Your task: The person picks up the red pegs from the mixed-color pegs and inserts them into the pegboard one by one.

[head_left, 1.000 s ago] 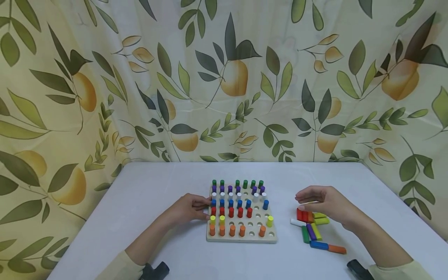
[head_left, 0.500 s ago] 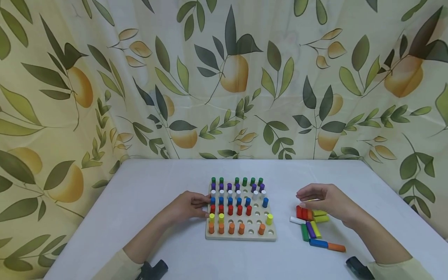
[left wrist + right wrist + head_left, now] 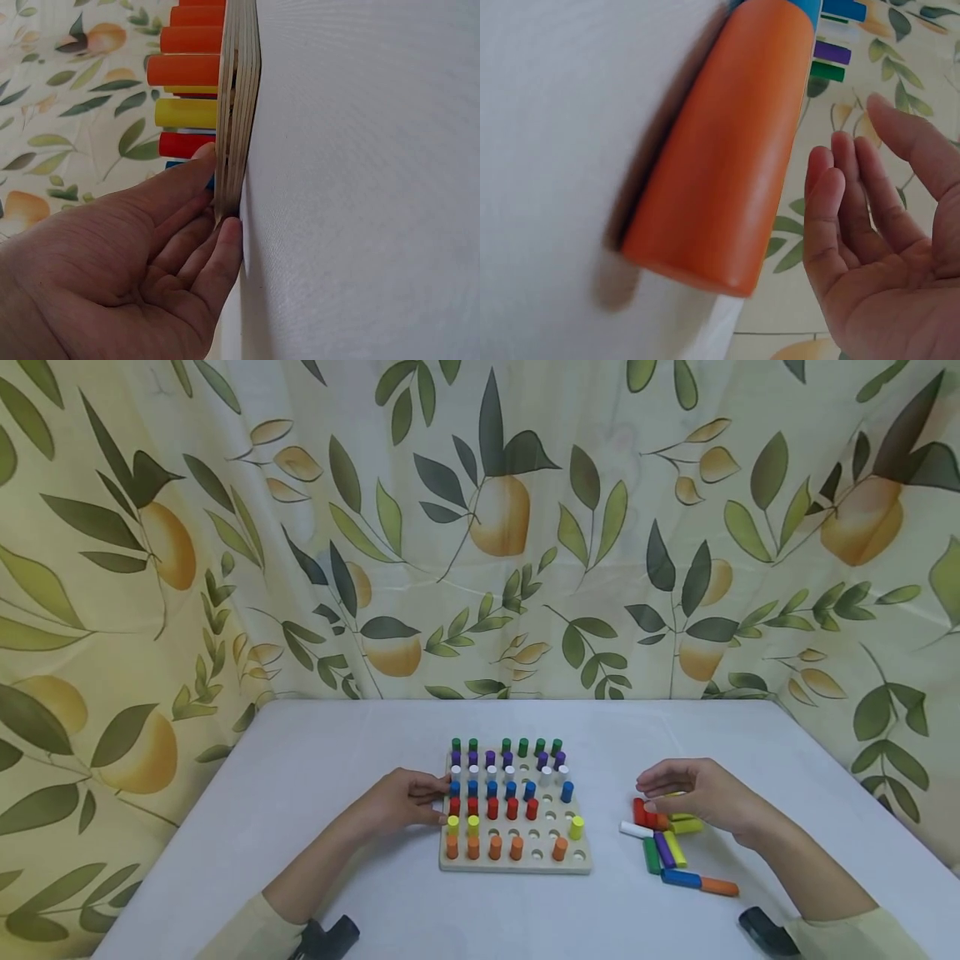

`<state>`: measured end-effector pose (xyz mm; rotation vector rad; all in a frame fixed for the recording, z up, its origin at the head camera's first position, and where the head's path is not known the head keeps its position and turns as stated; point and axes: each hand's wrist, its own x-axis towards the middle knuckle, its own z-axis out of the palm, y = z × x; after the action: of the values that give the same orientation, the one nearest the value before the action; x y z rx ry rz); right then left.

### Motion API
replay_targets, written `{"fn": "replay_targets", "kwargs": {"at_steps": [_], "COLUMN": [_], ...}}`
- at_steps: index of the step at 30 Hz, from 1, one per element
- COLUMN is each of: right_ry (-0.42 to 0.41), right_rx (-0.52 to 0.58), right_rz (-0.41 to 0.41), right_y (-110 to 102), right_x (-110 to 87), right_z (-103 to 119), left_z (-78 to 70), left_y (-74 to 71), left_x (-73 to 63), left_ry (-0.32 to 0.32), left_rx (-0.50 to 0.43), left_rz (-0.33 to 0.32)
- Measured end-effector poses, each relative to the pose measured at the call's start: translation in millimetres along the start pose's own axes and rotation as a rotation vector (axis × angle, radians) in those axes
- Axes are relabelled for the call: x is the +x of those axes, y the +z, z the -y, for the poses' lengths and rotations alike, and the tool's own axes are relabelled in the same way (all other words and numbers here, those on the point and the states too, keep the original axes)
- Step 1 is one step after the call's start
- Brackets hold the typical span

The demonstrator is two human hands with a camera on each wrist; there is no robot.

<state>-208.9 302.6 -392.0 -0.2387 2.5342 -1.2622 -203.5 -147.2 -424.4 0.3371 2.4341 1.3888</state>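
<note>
A light wooden pegboard (image 3: 517, 867) lies mid-table, bearing coloured pegs in rows, with some holes bare. My left hand (image 3: 401, 800) rests against its left edge. In the left wrist view, thumb and loosely bent fingers touch the board's layered side near a red peg (image 3: 186, 145). My right hand (image 3: 701, 793) hovers over loose pegs, fingers relaxed and apart from the thumb, holding nothing. Below it lie a red peg (image 3: 639, 811), a white peg (image 3: 636, 830), a purple peg (image 3: 663, 850) and several yellow ones, some partly hidden. An orange peg (image 3: 724, 150) looms large in the right wrist view.
A green peg (image 3: 652, 856) lies beside the purple one. Nearer me, a blue peg (image 3: 680, 878) lies end to end with the orange one. The white table (image 3: 337, 735) ends at a leaf-and-fruit patterned curtain (image 3: 465, 610).
The head view has shifted slightly, moving the whole scene a little upward. Both hands keep nearly the same places and poses, and no peg has been moved.
</note>
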Motion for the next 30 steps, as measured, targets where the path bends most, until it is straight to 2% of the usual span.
{"fn": "replay_targets", "kwargs": {"at_steps": [14,27,30], "right_ry": [0.002,0.016,-0.006], "right_rx": [-0.054,-0.110,-0.110], "right_rz": [0.021,0.051,0.062], "right_y": [2,3,3], "right_x": [5.5,5.4,5.1], "right_z": [-12,-10,-9], "left_z": [2.3,3.3,3.7], "left_y": [0.4,0.0,0.2], "left_x": [1.9,2.4,2.2], "left_ry": [0.004,0.000,0.000], "left_rx": [0.008,0.018,0.023], "left_rz": [0.004,0.003,-0.001]}}
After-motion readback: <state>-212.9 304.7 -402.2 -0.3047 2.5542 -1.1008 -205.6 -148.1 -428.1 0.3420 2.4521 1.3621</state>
